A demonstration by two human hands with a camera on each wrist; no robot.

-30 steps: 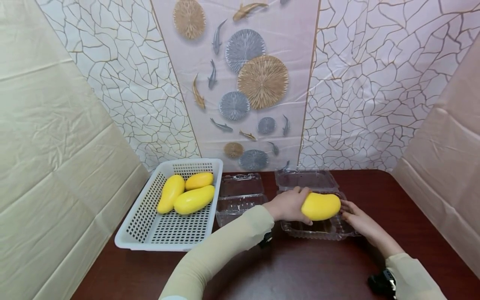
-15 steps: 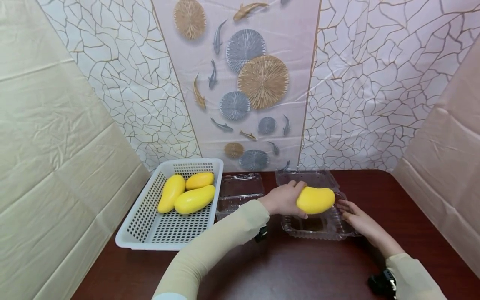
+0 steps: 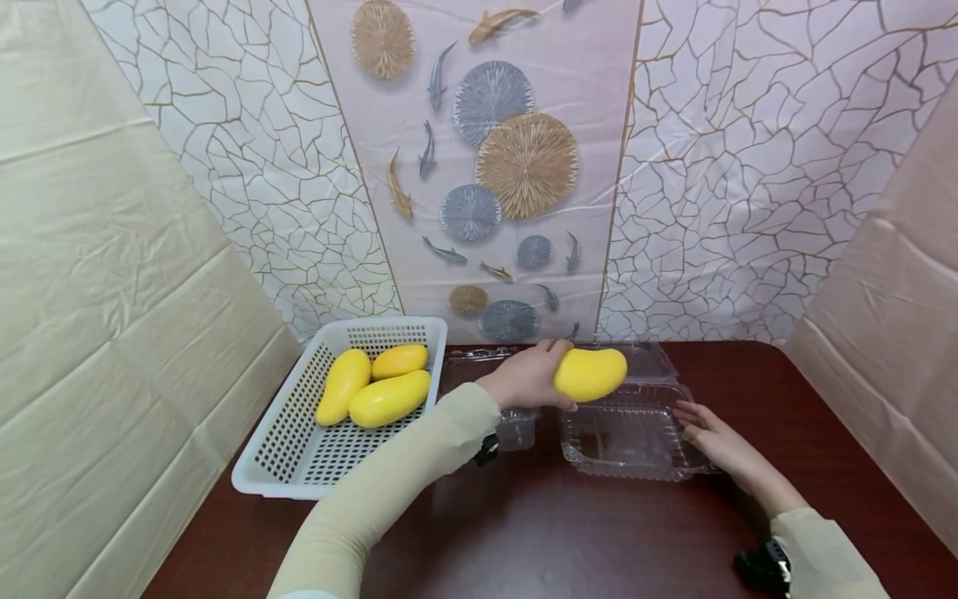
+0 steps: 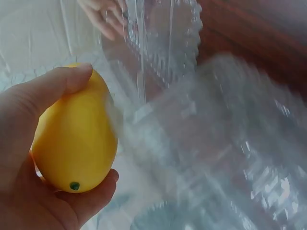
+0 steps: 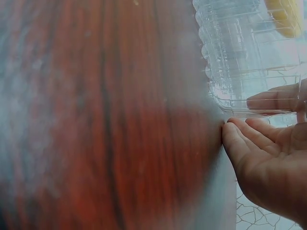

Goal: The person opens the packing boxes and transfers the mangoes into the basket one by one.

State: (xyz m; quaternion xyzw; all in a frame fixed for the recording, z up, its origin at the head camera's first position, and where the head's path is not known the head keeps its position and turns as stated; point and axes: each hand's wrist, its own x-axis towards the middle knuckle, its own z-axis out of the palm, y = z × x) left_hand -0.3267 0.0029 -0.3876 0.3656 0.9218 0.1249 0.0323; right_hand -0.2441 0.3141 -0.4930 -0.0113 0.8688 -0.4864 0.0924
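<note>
My left hand (image 3: 530, 376) grips a yellow mango (image 3: 591, 374), held up above the clear plastic clamshell container (image 3: 624, 441) on the right. In the left wrist view, thumb and fingers wrap the mango (image 4: 76, 134), and a small green stem dot shows at its end. My right hand (image 3: 722, 441) is at the right side of this container, which stands with its lid (image 3: 644, 359) folded back and no fruit inside. The right wrist view shows that hand (image 5: 273, 163) with its fingers fairly straight against the container's edge; one digit appears through the clear plastic.
A white perforated basket (image 3: 247, 478) at the left holds three more yellow mangoes (image 3: 389, 399). A second clear clamshell (image 3: 516, 433) stands between basket and right container, partly hidden by my left arm. The dark red wooden table (image 3: 584, 541) meets a patterned backdrop behind.
My left hand has lifted the mango from the right container up and to the left, leaving that container's inside in view. The right hand has stayed at the container's side.
</note>
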